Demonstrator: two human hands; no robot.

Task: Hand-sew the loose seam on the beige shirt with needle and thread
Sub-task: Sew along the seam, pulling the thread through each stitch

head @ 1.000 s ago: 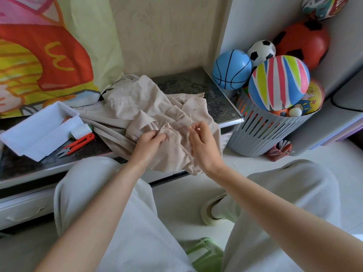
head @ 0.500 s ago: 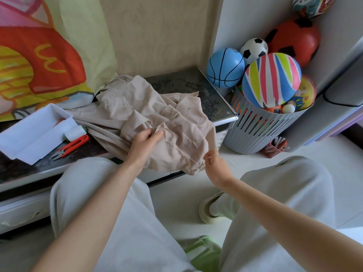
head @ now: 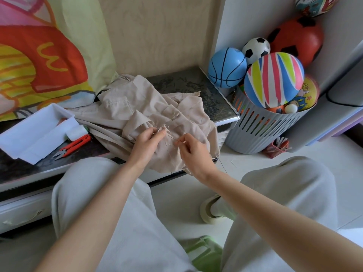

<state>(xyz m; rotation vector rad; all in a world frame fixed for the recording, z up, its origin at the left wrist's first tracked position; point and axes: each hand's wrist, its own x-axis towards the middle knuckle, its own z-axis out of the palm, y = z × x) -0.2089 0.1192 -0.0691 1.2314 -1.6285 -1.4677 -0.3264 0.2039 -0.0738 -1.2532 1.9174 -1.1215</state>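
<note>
Mid-frame, our left hand (head: 146, 143) pinches the frayed seam (head: 166, 128) on the beige shirt (head: 137, 107); our right hand (head: 194, 154) pinches the needle (head: 178, 141). Stitching looks unfinished.

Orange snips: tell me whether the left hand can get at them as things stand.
Probably yes. The orange snips lie uncovered on the table, left of the left hand; but that hand pinches the beige shirt and must let go first.

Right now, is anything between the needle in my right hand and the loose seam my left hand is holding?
Nothing visible. The right hand pinches the needle close beside the frayed seam, which the left hand holds; only bare fabric of the beige shirt lies between them.
</note>
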